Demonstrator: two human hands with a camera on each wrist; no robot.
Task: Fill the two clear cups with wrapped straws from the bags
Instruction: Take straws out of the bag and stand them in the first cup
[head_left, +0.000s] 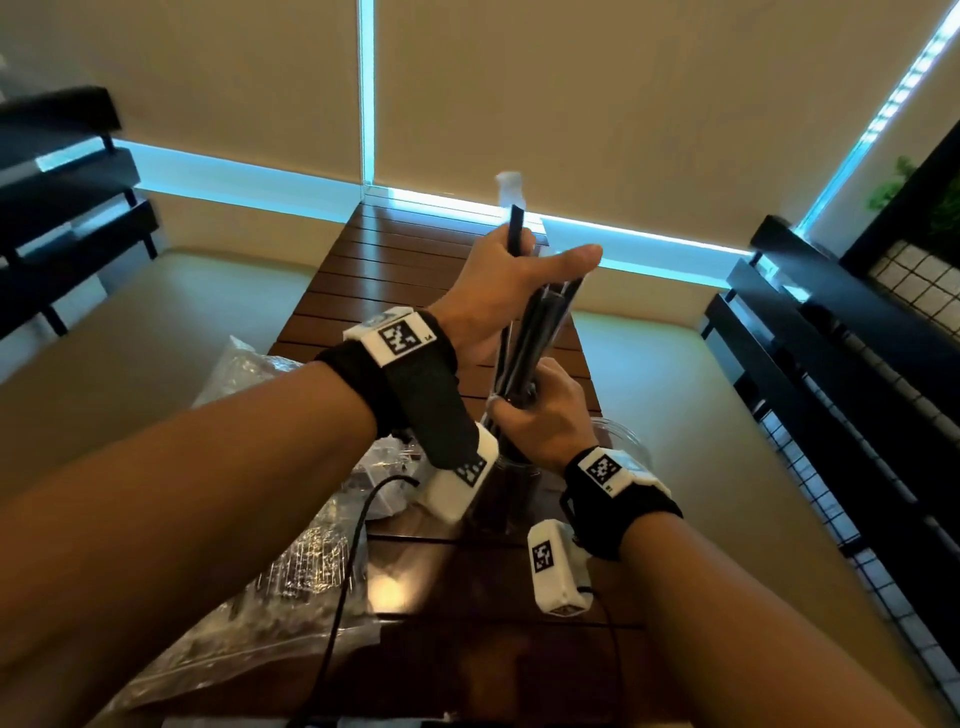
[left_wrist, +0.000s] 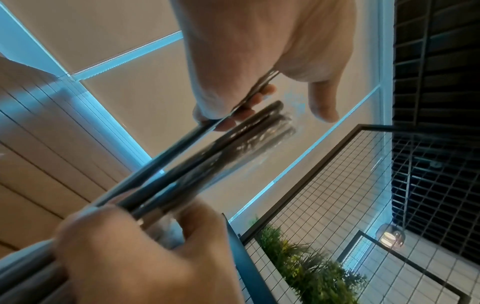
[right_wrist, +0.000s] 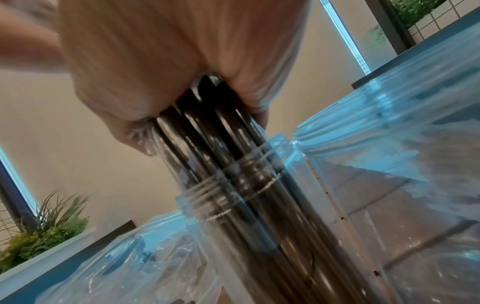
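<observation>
Fingers of the right hand (head_left: 540, 415) curl round the lower part of a bundle of black wrapped straws (head_left: 535, 338) in the head view, while the left hand (head_left: 498, 291) grips a single straw (head_left: 518, 228) near its top at about 12 o'clock from the bundle, thumb stretched out toward 3 o'clock. Below the right hand, at 6 o'clock, the straws stand in a clear cup (head_left: 506, 493) on the wooden slat table (head_left: 395, 270); a second clear cup (head_left: 621, 441) sits just beside it at 3 o'clock, and crinkled clear bags (head_left: 270, 561) lie at 9 o'clock. Left wrist view: curled fingers (left_wrist: 241, 115) pinch the lone straw apart from the bundle, which the right hand holds at 7 o'clock. Right wrist view, blurred: the bundle drops from the closed fist into the threaded mouth of the cup, the other cup touching or nearly so at 3 o'clock.
</observation>
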